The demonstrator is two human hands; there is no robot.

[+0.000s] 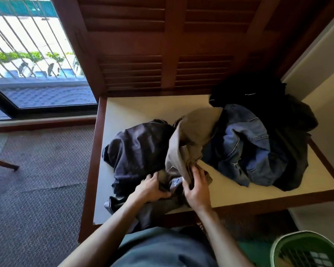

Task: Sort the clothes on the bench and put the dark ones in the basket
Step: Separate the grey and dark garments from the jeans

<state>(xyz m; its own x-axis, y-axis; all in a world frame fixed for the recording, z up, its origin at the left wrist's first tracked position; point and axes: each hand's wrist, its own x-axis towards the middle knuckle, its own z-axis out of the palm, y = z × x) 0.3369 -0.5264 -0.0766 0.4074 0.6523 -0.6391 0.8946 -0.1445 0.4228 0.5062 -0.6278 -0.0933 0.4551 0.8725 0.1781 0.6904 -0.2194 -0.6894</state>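
A cream-topped bench [143, 106] with a wooden rim carries a heap of clothes. A dark grey garment [139, 151] lies at the left, part of it hanging over the front edge. A beige garment [193, 132] runs through the middle. Blue jeans [249, 147] lie to the right, with black clothes [258, 93] behind and around them. My left hand [152, 187] grips the dark grey garment near the front edge. My right hand [197, 187] holds the lower end of the beige garment. The green basket [278, 245] stands on the floor at the bottom right, only partly in view.
Louvred wooden doors [162, 45] rise behind the bench. A window with bars [27, 45] is at the left. Grey patterned carpet [37, 180] covers the floor left of the bench, with a furniture leg [6, 164] on it. A pale wall [316, 54] stands at the right.
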